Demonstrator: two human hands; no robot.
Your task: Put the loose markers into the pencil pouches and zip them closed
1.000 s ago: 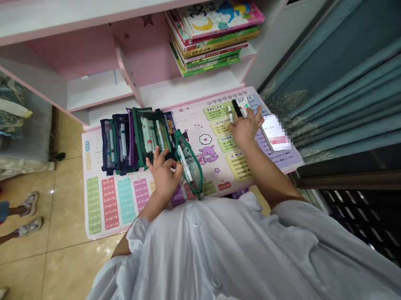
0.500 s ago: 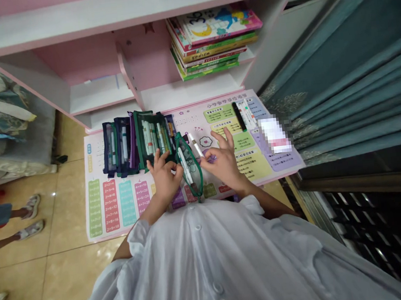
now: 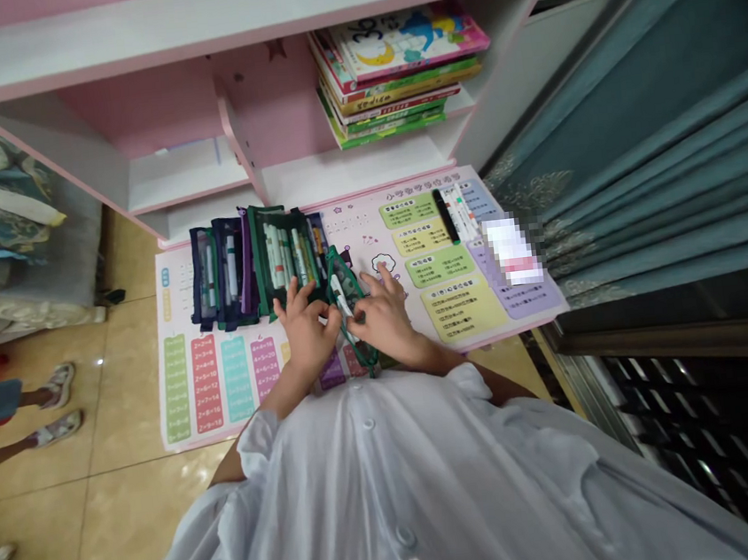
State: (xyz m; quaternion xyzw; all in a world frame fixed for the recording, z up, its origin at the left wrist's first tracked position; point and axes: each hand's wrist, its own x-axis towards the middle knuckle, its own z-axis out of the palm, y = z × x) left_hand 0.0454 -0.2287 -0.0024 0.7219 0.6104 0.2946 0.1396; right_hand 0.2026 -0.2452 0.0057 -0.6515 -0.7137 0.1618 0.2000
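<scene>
My left hand (image 3: pixel 305 323) pinches the left edge of a small green-trimmed mesh pencil pouch (image 3: pixel 344 270) between thumb and forefinger, its other fingers spread. The pouch lies slanted in front of me, and white markers show inside it. My right hand (image 3: pixel 384 316) is over the pouch, thumb and forefinger closed on a white marker (image 3: pixel 341 294) that is mostly hidden by the fingers. Left of the pouch, a larger green mesh pouch (image 3: pixel 270 301) filled with several markers lies beside navy pouches (image 3: pixel 207 313) and a purple-edged one (image 3: pixel 249 284).
A black marker (image 3: pixel 445 217) and several white markers (image 3: pixel 460 210) lie at the right of the printed desk mat (image 3: pixel 401 224), near a blurred white and pink item (image 3: pixel 511 252). Books (image 3: pixel 396 104) are stacked on the shelf behind. Curtains (image 3: pixel 634 155) hang at the right. Another person's feet (image 3: pixel 59 407) show at left.
My right hand has moved left from beside the pouch to over it, carrying the white marker along. My left hand has kept its place on the pouch edge.
</scene>
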